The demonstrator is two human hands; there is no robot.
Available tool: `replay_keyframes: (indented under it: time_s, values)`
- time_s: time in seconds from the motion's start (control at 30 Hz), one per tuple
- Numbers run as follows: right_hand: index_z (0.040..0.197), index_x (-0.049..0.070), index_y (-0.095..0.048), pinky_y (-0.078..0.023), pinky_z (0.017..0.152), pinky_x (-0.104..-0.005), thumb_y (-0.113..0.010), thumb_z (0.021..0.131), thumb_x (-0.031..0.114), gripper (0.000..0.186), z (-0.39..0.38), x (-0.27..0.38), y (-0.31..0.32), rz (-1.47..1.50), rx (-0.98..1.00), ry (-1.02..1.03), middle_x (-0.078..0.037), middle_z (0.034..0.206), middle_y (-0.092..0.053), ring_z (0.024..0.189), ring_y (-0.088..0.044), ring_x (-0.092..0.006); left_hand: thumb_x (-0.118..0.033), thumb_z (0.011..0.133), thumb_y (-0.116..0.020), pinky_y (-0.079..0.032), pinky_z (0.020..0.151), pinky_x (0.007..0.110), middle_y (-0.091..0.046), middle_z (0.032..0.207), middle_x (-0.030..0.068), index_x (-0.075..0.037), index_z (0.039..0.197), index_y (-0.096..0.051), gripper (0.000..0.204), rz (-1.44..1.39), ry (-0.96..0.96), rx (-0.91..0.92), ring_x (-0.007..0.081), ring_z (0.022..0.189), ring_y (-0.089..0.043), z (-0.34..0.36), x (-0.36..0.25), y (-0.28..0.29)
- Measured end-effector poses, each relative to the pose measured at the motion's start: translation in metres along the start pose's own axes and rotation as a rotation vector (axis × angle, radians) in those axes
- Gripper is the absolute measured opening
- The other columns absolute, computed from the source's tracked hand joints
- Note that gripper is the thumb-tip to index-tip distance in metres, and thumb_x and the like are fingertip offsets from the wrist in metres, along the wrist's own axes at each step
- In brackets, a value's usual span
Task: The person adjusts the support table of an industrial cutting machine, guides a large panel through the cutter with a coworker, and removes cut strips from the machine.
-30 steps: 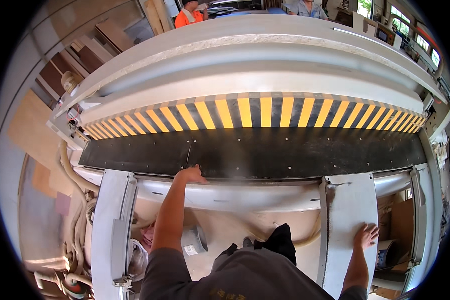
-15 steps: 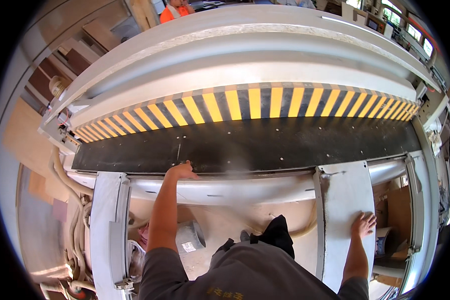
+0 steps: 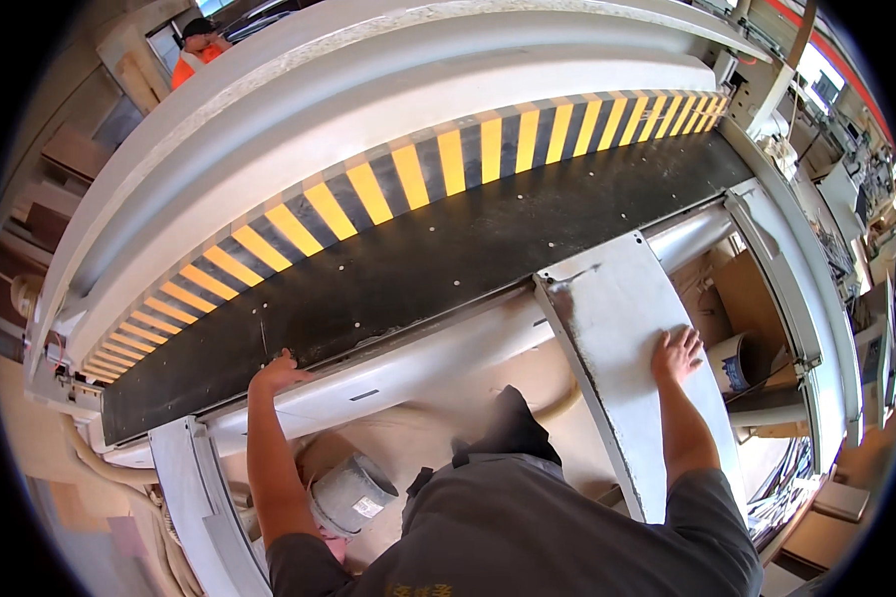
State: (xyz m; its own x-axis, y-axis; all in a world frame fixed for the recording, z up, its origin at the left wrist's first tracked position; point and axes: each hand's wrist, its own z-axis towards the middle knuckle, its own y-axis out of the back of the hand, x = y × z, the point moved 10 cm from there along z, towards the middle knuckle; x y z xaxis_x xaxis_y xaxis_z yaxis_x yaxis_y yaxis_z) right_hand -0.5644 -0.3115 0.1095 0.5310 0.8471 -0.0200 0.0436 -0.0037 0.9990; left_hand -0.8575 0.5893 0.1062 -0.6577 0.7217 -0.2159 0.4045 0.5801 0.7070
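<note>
Resting: left hand [image 3: 280, 372], part-curled at black worktop [image 3: 478, 239] edge, hold unclear; right hand [image 3: 676, 352], empty, spread flat on white panel [image 3: 607, 338].

You see a grey bucket [image 3: 340, 502] near the bottom, a tan hose [image 3: 119, 472] lower left, and a person in orange [image 3: 184, 68] upper left.

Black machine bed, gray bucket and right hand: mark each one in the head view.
Black machine bed [image 3: 418, 263]: head view, bare top surface near mid-length.
Gray bucket [image 3: 342, 497]: head view, outer side wall.
Right hand [image 3: 678, 354]: head view, back of the hand.
</note>
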Motion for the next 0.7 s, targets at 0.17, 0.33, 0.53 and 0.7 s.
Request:
replay_keyframes:
  time_s: [0.17, 0.33, 0.53, 0.7]
  values:
    - [0.167, 0.015, -0.025, -0.014, 0.127, -0.0601, -0.036, 0.107, 0.057, 0.074, 0.002, -0.001, -0.003, -0.017, -0.029, 0.017, -0.010, 0.175, -0.020, 0.162, -0.014, -0.0320, -0.052, 0.078, -0.079, -0.039, 0.116, 0.040, -0.023, 0.164, 0.0363, 0.014, 0.124, -0.066, 0.081, -0.017, -0.010, -0.023, 0.0353, 0.149, -0.044, 0.003, 0.005, -0.001]
    - [0.167, 0.015, -0.025, -0.015, 0.126, -0.0603, -0.037, 0.107, 0.056, 0.074, 0.001, 0.000, -0.002, -0.003, -0.035, 0.027, -0.010, 0.175, -0.021, 0.162, -0.014, -0.0320, -0.048, 0.079, -0.081, -0.041, 0.110, 0.041, -0.035, 0.157, 0.0391, 0.012, 0.099, -0.071, 0.065, -0.108, -0.032, -0.033, 0.0337, 0.150, -0.043, 0.011, 0.015, -0.005]
    - [0.167, 0.014, -0.027, -0.015, 0.127, -0.0602, -0.040, 0.105, 0.056, 0.076, -0.001, 0.003, 0.003, 0.027, -0.030, 0.023, -0.010, 0.175, -0.021, 0.162, -0.014, -0.0307, -0.048, 0.080, -0.082, -0.039, 0.113, 0.042, -0.038, 0.156, 0.0386, 0.012, 0.101, -0.071, 0.065, -0.147, -0.048, 0.020, 0.0322, 0.154, -0.036, 0.017, 0.020, -0.008]
    - [0.167, 0.016, -0.027, -0.015, 0.126, -0.0611, -0.040, 0.106, 0.056, 0.074, 0.004, -0.004, -0.002, 0.009, -0.045, 0.007, -0.008, 0.175, -0.020, 0.162, -0.014, -0.0308, -0.048, 0.080, -0.081, -0.035, 0.118, 0.041, -0.023, 0.166, 0.0343, 0.013, 0.121, -0.066, 0.075, -0.119, -0.021, 0.039, 0.0333, 0.156, -0.031, 0.022, 0.017, -0.009]
